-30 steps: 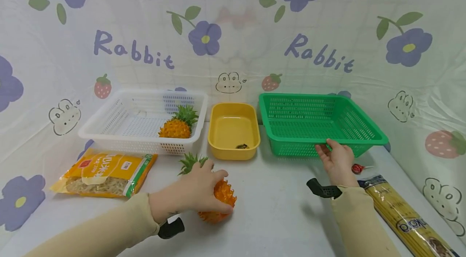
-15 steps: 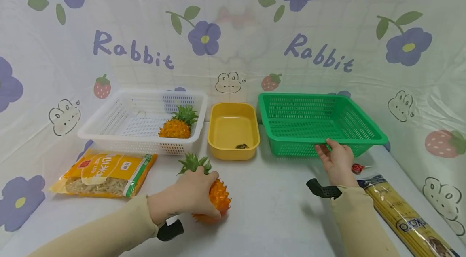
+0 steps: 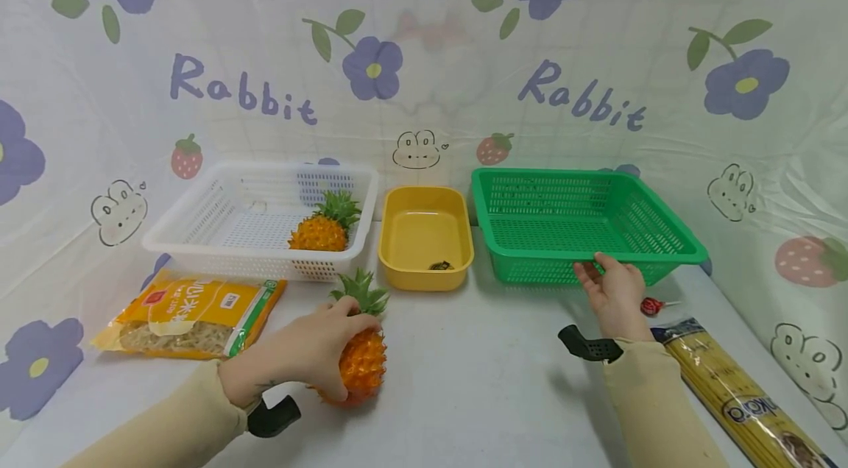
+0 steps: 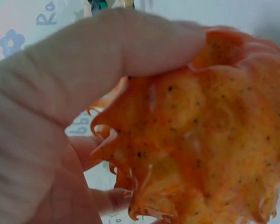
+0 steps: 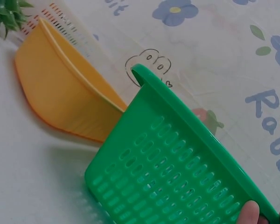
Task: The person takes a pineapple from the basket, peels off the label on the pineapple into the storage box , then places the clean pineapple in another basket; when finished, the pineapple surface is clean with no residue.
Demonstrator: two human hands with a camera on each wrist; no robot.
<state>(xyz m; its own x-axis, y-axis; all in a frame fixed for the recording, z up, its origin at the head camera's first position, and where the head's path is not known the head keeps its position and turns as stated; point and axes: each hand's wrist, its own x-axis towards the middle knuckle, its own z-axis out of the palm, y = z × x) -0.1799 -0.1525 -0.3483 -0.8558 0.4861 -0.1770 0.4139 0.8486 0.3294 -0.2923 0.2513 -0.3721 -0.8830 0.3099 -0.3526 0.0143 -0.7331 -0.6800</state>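
Note:
My left hand [image 3: 311, 346] grips an orange, spiky artificial pineapple [image 3: 364, 365] with green leaves, held near the table's front left. In the left wrist view my thumb [image 4: 144, 44] presses its side and the orange body [image 4: 196, 144] fills much of the frame; the other fingers are partly hidden behind it. At the right, my right hand [image 3: 617, 299] holds the front rim of a green basket [image 3: 530, 269]. Fingertips [image 5: 248, 212] show at that rim in the right wrist view. A second pineapple [image 3: 318, 234] lies in the white basket [image 3: 192, 253].
Between the baskets stands a yellow tub [image 3: 425, 281] with a small dark item [image 3: 440, 266] inside. An orange bag of dried noodles [image 3: 185, 313] lies at the left. A red lollipop [image 3: 652, 306] and a spaghetti pack [image 3: 735, 394] are beside my right arm.
My left hand has moved left with the pineapple, whose leaves now stand more upright in view. The right hand has stayed at the green basket's rim.

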